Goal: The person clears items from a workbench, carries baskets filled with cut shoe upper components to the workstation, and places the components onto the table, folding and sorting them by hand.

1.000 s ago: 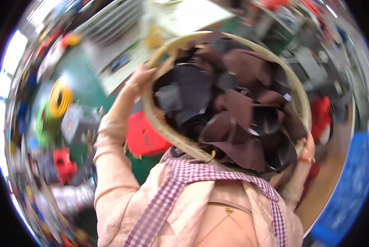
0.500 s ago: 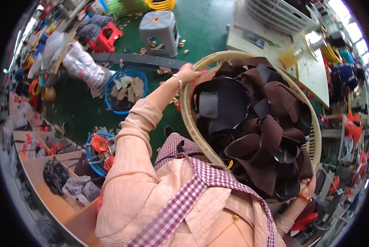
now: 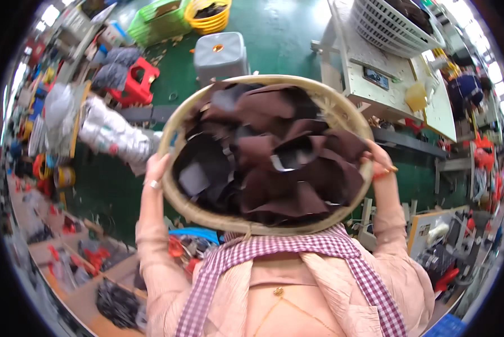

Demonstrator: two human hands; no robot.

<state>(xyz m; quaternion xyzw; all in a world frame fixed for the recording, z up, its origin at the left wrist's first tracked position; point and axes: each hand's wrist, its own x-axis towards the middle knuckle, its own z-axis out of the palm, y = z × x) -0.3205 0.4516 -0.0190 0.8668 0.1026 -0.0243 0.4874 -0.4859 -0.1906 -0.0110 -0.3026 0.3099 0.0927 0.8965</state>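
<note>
A round, shallow basket of pale woven bamboo [image 3: 342, 112] is held up in front of the chest, filling the middle of the view. Its open side is turned toward the camera, and its rim appears as an oval whose long axis runs from left to right, tilted slightly down at the left. The basket is heaped with dark brown and black cut pieces of leather-like material [image 3: 269, 151], lying folded and overlapping in no common direction.

The left hand [image 3: 153, 177] is pressed against the left rim, palm inward, with the fingers curled round the edge; a ring is seen on one finger. The right hand [image 3: 378, 160] is closed on the right rim in the same way, with a bracelet at the wrist. Both forearms are covered by pale pink sleeves, and a checked maroon-and-white scarf [image 3: 280, 247] is draped just below the basket's lower rim.

Beyond the basket, a grey plastic stool [image 3: 221, 53] stands on the green floor [image 3: 280, 39], with a red plastic stool [image 3: 137, 84] to its left.
</note>
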